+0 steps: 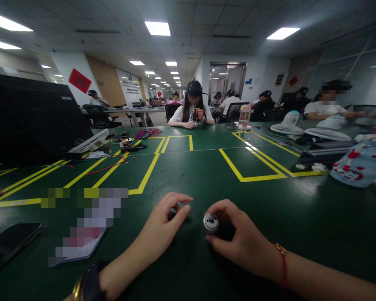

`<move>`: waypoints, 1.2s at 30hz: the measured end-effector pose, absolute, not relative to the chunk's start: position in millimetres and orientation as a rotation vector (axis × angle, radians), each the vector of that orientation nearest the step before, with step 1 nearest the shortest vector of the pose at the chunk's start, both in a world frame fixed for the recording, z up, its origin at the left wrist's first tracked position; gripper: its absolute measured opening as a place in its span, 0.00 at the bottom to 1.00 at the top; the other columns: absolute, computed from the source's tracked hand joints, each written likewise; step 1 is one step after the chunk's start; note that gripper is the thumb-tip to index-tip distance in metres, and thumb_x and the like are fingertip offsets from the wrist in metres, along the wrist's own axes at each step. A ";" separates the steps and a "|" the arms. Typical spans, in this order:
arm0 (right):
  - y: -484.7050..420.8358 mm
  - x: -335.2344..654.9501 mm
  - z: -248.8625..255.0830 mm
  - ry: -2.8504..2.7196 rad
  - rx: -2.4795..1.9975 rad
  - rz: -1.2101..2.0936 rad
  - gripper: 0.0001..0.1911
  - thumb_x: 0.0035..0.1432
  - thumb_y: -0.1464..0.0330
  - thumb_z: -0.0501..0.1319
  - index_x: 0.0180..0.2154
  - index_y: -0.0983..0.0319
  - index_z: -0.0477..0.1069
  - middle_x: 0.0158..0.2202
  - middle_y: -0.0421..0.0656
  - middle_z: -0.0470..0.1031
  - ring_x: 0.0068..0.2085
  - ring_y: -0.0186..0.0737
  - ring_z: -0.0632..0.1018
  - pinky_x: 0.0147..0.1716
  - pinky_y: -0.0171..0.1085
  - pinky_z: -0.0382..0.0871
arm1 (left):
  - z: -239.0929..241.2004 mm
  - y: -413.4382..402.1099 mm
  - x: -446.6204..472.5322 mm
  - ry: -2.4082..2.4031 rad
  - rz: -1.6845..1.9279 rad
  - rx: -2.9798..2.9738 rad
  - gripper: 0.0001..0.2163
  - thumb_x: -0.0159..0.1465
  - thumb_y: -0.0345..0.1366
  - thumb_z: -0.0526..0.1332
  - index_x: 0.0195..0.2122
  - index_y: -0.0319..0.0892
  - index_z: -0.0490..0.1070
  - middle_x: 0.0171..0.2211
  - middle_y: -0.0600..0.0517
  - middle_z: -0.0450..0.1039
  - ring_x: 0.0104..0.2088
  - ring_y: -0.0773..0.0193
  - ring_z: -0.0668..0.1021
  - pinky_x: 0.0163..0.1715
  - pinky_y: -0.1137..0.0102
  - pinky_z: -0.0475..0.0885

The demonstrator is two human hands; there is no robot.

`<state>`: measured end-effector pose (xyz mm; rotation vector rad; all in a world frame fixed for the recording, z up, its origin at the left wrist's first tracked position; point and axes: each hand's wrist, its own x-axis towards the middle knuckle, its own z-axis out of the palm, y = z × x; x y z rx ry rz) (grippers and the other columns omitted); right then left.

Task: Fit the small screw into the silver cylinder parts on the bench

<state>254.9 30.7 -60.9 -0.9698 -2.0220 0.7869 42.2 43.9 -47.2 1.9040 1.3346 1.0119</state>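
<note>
Bench notes. We have the metal cylinder (pixel 211 225) in front of us at the near side of the green table (pixel 188 175), just right of middle, its end face with dark holes and a central stub turned up toward us.

Right hand (pixel 240 239): thumb on the near side of the cylinder, index finger on the far side, so we read the grip as clamped on it. Whether its base rests on the tabletop we cannot tell. Left hand (pixel 163 222): nothing in it, thumb and index fingertips apart, just beside the cylinder and not touching it.

On holding it well: the smooth, round wall probably rolls or slips if pinched off-centre, so we want thumb and finger directly opposite, pressing evenly. We hold by the side, leaving the end face and stub free of skin. The left hand is well placed to steady the other side; 2 hands should stop a twist better than 1. We would rest the right forearm lightly, with the red bracelet (pixel 283 263) clear of the part.

Around us: a blurred flat item (pixel 95 228) lies left of the left forearm, well apart from the cylinder. Yellow tape (pixel 263 178) marks the surface beyond our hands, and loose wires (pixel 147 133) lie farther off.
</note>
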 end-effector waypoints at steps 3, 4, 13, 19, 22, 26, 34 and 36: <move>30.3 253.0 -60.8 -1.938 -0.956 0.937 0.24 0.47 0.74 0.63 0.46 0.57 0.56 0.41 0.38 0.70 0.41 0.30 0.73 0.41 0.33 0.69 | -35.8 31.4 55.2 1.226 0.965 1.965 0.10 0.63 0.39 0.57 0.44 0.51 0.73 0.43 0.52 0.68 0.42 0.61 0.71 0.41 0.68 0.66; 30.3 252.5 -60.8 -1.920 -0.940 0.984 0.26 0.47 0.74 0.63 0.46 0.57 0.55 0.41 0.38 0.70 0.41 0.30 0.73 0.41 0.33 0.69 | -32.9 28.7 59.1 1.205 0.940 1.968 0.10 0.63 0.39 0.57 0.43 0.52 0.73 0.43 0.52 0.68 0.43 0.61 0.71 0.42 0.68 0.65; 33.3 251.3 -57.1 -1.918 -0.915 1.060 0.25 0.47 0.74 0.63 0.46 0.59 0.57 0.38 0.37 0.71 0.37 0.29 0.74 0.37 0.31 0.69 | -22.4 26.4 69.5 1.233 0.954 1.919 0.06 0.60 0.38 0.61 0.34 0.48 0.77 0.37 0.52 0.67 0.39 0.62 0.71 0.38 0.69 0.65; 31.6 254.8 -56.0 -2.013 -0.971 0.910 0.17 0.46 0.74 0.61 0.40 0.60 0.64 0.35 0.37 0.71 0.35 0.30 0.73 0.34 0.31 0.68 | -26.9 31.2 57.1 1.345 1.096 1.886 0.07 0.60 0.41 0.60 0.35 0.48 0.77 0.34 0.53 0.66 0.35 0.63 0.70 0.34 0.69 0.65; 35.0 256.9 -59.1 -1.854 -1.013 0.850 0.16 0.47 0.72 0.62 0.41 0.60 0.63 0.36 0.38 0.71 0.36 0.31 0.74 0.36 0.32 0.70 | -39.2 33.6 54.1 1.323 0.915 1.977 0.06 0.59 0.40 0.62 0.33 0.49 0.78 0.33 0.52 0.67 0.38 0.61 0.71 0.39 0.67 0.65; 59.8 267.3 -60.8 -1.501 -1.078 0.793 0.20 0.47 0.68 0.64 0.42 0.62 0.62 0.40 0.44 0.72 0.40 0.35 0.76 0.41 0.36 0.71 | -52.5 34.4 56.9 1.326 0.680 2.187 0.05 0.57 0.42 0.64 0.34 0.56 0.79 0.38 0.53 0.69 0.41 0.58 0.70 0.42 0.63 0.64; 146.7 364.9 -63.0 -1.268 -1.463 0.295 0.27 0.43 0.61 0.65 0.46 0.64 0.63 0.40 0.47 0.73 0.38 0.38 0.76 0.40 0.39 0.72 | -51.8 37.5 55.1 1.349 0.807 2.010 0.11 0.59 0.45 0.61 0.41 0.53 0.76 0.39 0.52 0.70 0.40 0.58 0.72 0.40 0.65 0.65; 157.4 400.8 -63.7 -1.201 -1.584 0.142 0.27 0.43 0.63 0.64 0.46 0.65 0.64 0.41 0.49 0.72 0.38 0.41 0.75 0.42 0.43 0.69 | -50.4 39.9 51.6 1.413 0.955 1.816 0.13 0.62 0.46 0.56 0.40 0.47 0.76 0.37 0.51 0.72 0.37 0.59 0.73 0.38 0.66 0.66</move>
